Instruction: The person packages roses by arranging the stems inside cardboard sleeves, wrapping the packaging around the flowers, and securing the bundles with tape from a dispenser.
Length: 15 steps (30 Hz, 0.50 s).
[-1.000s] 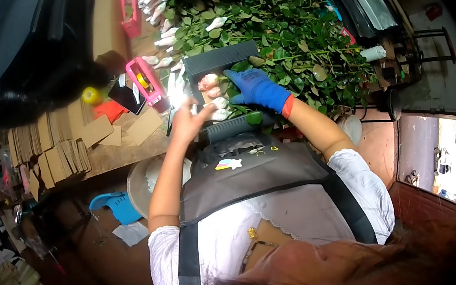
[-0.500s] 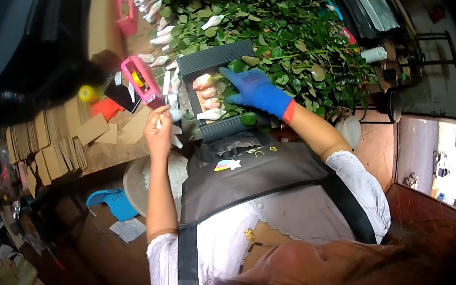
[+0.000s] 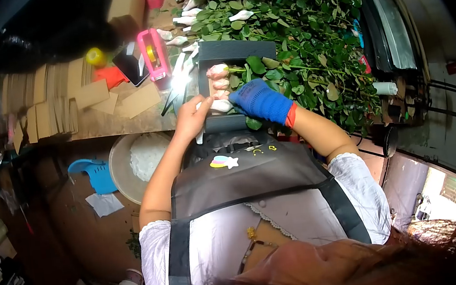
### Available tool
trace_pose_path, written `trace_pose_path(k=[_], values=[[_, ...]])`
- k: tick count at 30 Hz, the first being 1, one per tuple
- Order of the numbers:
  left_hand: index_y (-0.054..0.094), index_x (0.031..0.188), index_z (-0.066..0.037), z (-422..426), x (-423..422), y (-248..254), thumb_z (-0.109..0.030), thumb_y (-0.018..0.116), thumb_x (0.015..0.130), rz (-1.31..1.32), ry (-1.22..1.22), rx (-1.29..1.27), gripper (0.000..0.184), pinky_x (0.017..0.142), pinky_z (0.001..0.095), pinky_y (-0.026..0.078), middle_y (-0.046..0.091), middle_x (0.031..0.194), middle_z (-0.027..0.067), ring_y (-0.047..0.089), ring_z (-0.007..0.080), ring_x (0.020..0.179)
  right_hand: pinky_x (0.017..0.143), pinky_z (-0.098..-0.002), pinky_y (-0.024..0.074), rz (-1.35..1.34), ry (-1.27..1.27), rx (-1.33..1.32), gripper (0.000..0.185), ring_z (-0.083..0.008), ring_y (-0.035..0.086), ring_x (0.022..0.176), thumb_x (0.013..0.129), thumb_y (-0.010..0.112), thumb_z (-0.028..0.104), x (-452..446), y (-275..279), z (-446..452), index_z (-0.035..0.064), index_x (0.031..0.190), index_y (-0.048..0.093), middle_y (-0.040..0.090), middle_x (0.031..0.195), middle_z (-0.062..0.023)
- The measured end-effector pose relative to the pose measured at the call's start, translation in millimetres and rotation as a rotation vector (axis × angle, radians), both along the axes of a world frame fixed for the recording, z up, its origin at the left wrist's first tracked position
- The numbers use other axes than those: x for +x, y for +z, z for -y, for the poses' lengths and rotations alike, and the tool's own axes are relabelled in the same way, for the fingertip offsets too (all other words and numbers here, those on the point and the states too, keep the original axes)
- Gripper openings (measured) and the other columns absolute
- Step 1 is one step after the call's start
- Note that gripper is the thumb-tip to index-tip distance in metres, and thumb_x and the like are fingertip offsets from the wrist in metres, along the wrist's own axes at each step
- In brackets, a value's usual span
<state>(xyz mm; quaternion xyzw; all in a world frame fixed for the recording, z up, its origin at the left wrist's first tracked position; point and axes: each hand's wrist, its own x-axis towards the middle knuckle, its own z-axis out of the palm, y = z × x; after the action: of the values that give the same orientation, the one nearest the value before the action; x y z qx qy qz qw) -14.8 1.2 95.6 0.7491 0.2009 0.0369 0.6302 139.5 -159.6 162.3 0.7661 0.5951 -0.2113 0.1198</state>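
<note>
A dark ridged tray on the bench holds a short row of pale pink roses on a brown card, heads to the left. At the near end of the row lies a rose in a white sleeve. My bare left hand has its fingertips pinched at the left tip of that sleeved rose. From the right, my right hand in a blue glove reaches over the stems; its fingers are curled beside the rose heads, and what they hold is hidden. Left of the tray stands a pink tape dispenser.
Leafy rose stems pile up at the back right, with white-sleeved heads along their left side. Cardboard pieces, scissors and a yellow tape roll lie at left. A bucket stands below the bench edge.
My left hand has moved right, from beside the tape dispenser to the sleeved rose. My gloved hand has gone from outstretched to curled, lower along the row. The view has shifted.
</note>
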Motion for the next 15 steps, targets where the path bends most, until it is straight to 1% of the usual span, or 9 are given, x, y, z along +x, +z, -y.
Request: trace_pose_path(k=[3, 4, 6, 7, 9, 10, 12, 13, 15], values=[[0.066, 0.094, -0.001, -26, -31, 2, -0.032, 0.063, 0.097, -0.025, 0.372, -0.096, 0.032, 0.065, 0.0321, 0.046, 0.059, 0.072, -0.0003, 0.053, 0.0122, 0.068, 0.062, -0.0429, 0.0536, 0.051, 0.092, -0.021, 0.011, -0.0297, 0.071, 0.075, 0.091, 0.06, 0.022, 0, -5, 1, 0.0137, 0.093, 0.067, 0.07, 0.076, -0.0105], [0.066, 0.091, -0.002, -48, -49, 11, -0.03, 0.062, 0.098, -0.077, 0.353, 0.008, 0.029, 0.062, 0.0325, 0.046, 0.054, 0.067, 0.0024, 0.05, 0.012, 0.065, 0.062, -0.0423, 0.0529, 0.057, 0.126, -0.068, 0.012, -0.0286, 0.072, 0.078, 0.092, 0.058, 0.021, -1, -3, -1, 0.0146, 0.096, 0.068, 0.072, 0.081, -0.0099], [0.069, 0.085, -0.003, -80, -87, 24, -0.038, 0.067, 0.092, -0.341, 0.11, 0.393, 0.036, 0.063, 0.0388, 0.049, 0.058, 0.061, 0.0145, 0.062, 0.0263, 0.06, 0.064, -0.041, 0.0515, 0.071, 0.2, -0.153, 0.018, -0.0265, 0.073, 0.085, 0.093, 0.056, 0.019, -5, 2, -9, 0.0165, 0.102, 0.071, 0.075, 0.091, -0.0086], [0.072, 0.095, -0.006, -89, -104, 20, -0.044, 0.068, 0.088, -0.589, -0.108, 0.598, 0.038, 0.074, 0.0441, 0.052, 0.068, 0.079, 0.0167, 0.067, 0.0339, 0.078, 0.065, -0.0413, 0.0509, 0.082, 0.215, -0.185, 0.019, -0.0258, 0.072, 0.087, 0.094, 0.056, 0.02, -6, -3, -13, 0.0177, 0.106, 0.07, 0.075, 0.093, -0.0081], [0.071, 0.106, -0.01, -89, -123, 10, -0.045, 0.068, 0.087, -0.752, -0.411, 0.942, 0.04, 0.086, 0.0473, 0.05, 0.069, 0.1, 0.017, 0.064, 0.0353, 0.096, 0.069, -0.0417, 0.0495, 0.106, 0.239, -0.245, 0.023, -0.0243, 0.072, 0.092, 0.095, 0.055, 0.021, -10, -26, -17, 0.02, 0.112, 0.07, 0.075, 0.099, -0.0072], [0.067, 0.115, -0.01, -85, -115, 12, -0.045, 0.07, 0.085, -0.759, -0.462, 0.955, 0.046, 0.092, 0.0484, 0.046, 0.065, 0.117, 0.0166, 0.058, 0.0365, 0.11, 0.068, -0.041, 0.0514, 0.075, 0.202, -0.149, 0.023, -0.0243, 0.072, 0.09, 0.094, 0.056, 0.02, -9, -39, -17, 0.019, 0.112, 0.07, 0.074, 0.096, -0.007], [0.065, 0.113, -0.006, -72, -77, 4, -0.045, 0.07, 0.087, -0.513, -0.27, 0.781, 0.047, 0.092, 0.0464, 0.047, 0.066, 0.114, 0.0153, 0.058, 0.0379, 0.108, 0.068, -0.0399, 0.0542, -0.014, 0.104, 0.048, 0.023, -0.0246, 0.071, 0.087, 0.093, 0.056, 0.019, -4, -72, -9, 0.0173, 0.111, 0.068, 0.072, 0.091, -0.0067], [0.06, 0.119, -0.002, -59, -53, 11, -0.043, 0.07, 0.088, -0.289, -0.149, 0.611, 0.052, 0.095, 0.046, 0.045, 0.064, 0.116, 0.0178, 0.057, 0.0388, 0.111, 0.068, -0.0396, 0.0551, -0.076, 0.055, 0.154, 0.022, -0.025, 0.071, 0.085, 0.092, 0.056, 0.018, -2, -92, -4, 0.0167, 0.111, 0.068, 0.072, 0.089, -0.0066], [0.046, 0.129, 0.001, -36, -6, 10, -0.041, 0.081, 0.08, 0.027, -0.043, 0.35, 0.072, 0.105, 0.0423, 0.04, 0.054, 0.124, 0.0231, 0.051, 0.037, 0.121, 0.068, -0.0407, 0.0544, -0.157, -0.001, 0.246, 0.022, -0.0263, 0.071, 0.084, 0.094, 0.055, 0.02, 3, -109, 1, 0.017, 0.112, 0.067, 0.072, 0.089, -0.0068]])
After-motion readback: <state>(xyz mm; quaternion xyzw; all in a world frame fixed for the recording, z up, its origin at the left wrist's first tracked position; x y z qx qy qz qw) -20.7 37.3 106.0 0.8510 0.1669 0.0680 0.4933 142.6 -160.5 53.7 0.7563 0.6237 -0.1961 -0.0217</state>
